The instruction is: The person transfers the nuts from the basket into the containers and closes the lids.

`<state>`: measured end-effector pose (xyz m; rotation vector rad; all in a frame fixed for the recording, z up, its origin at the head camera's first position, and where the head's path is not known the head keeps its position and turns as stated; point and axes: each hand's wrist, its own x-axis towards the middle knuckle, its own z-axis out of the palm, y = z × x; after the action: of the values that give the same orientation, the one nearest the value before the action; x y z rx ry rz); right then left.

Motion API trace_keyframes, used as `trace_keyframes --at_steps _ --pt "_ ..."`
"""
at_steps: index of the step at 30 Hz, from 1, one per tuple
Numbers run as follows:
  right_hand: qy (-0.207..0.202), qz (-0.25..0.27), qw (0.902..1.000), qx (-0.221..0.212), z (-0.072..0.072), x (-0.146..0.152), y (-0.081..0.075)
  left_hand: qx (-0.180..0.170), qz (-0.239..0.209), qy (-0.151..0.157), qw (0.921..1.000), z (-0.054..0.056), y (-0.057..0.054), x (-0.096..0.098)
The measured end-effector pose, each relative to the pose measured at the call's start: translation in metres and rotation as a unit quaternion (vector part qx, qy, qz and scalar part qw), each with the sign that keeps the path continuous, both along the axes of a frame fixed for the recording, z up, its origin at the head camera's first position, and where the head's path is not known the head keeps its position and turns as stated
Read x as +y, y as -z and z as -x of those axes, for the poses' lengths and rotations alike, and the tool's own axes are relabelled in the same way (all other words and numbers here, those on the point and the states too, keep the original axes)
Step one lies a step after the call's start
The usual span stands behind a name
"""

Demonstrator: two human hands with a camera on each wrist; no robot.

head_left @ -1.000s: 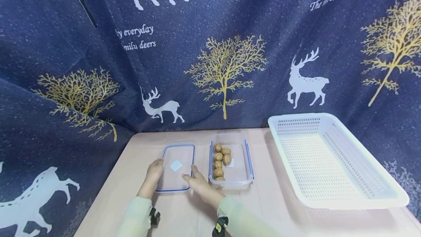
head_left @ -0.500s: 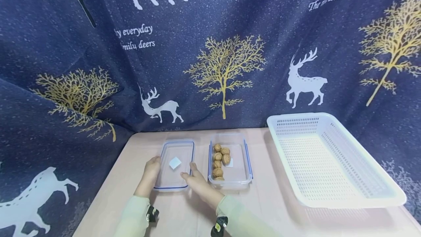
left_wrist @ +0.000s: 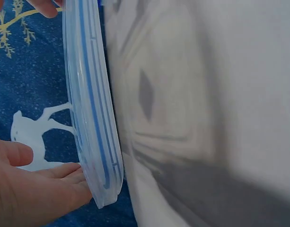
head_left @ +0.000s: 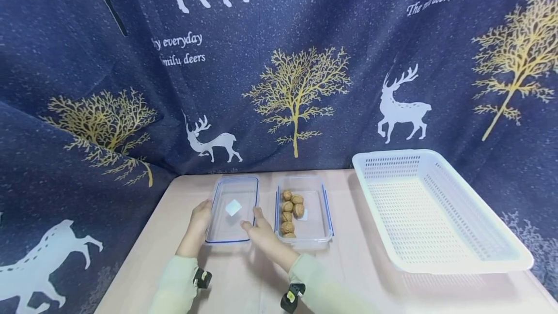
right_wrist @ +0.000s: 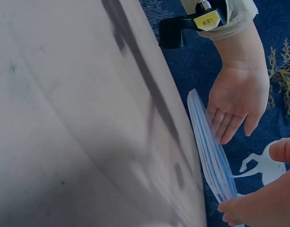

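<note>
Between both hands is a clear plastic lid (head_left: 231, 229) with a blue seal line and a pale square sticker (head_left: 233, 207). It is raised over the table, its shadow showing below in the left wrist view. My left hand (head_left: 201, 217) supports the left edge with straight fingers (left_wrist: 69, 174), thumb held away from the lid. On the opposite edge, the right hand (head_left: 264, 230) touches with its fingertips (right_wrist: 231, 208), and its thumb also stands apart. To the right, a clear box (head_left: 315, 224) with blue edges holds several walnuts (head_left: 287, 217) along its left side.
A large white perforated basket (head_left: 453, 266) stands on the right of the pinkish table (head_left: 348, 275). Behind the table hangs a dark blue curtain (head_left: 261, 125) printed with deer and trees. Both wrists carry black camera mounts (head_left: 293, 297).
The lid has gone up and away from the person, toward the back of the table, carried between the two hands. The walnut box and the basket stay in place.
</note>
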<state>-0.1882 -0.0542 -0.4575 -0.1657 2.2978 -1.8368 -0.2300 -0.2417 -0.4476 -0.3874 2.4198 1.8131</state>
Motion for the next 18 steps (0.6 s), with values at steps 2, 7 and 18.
trace_keyframes --at_steps 2,7,18 --pt "0.002 0.0 1.0 0.004 0.0 0.003 -0.003 0.009 -0.015 -0.001 0.9998 0.0 -0.003 0.003" --pt "0.0 0.001 0.9999 0.01 -0.001 0.016 -0.011 0.023 -0.046 0.0 0.9987 -0.003 -0.012 0.014" --pt "0.035 -0.027 0.9989 0.014 0.002 0.042 -0.022 0.046 -0.068 0.015 0.9965 -0.007 -0.023 0.034"
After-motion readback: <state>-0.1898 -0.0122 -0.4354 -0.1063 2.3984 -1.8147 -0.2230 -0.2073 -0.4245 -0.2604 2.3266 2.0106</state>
